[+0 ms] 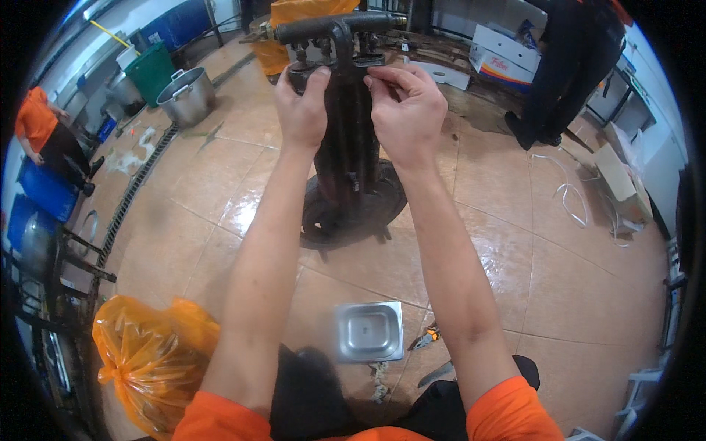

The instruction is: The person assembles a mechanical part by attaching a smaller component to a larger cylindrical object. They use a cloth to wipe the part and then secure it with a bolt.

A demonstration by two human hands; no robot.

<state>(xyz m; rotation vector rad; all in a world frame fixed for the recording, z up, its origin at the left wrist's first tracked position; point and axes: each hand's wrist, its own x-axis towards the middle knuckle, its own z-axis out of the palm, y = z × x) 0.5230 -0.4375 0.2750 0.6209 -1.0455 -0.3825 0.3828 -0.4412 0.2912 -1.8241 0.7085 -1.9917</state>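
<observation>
- Wet tiled floor (pixel 515 250); burner stand (pixel 349 158) upright at 12 o'clock.
- Left hand (pixel 301 106) and right hand (pixel 404 110) pinch fittings under the top pipe (pixel 331 28).
- Judgement: keep grip firm; steel tray (pixel 369 332) at 6 o'clock.

Beyond our fingers (pixel 382 77), to their right, we see white cardboard boxes (pixel 504 55) with red and blue printed panels on the floor. Further right lies a plain brown carton (pixel 618 180). Below and left of our fingers sits a knotted orange plastic bag (pixel 151 360).
</observation>
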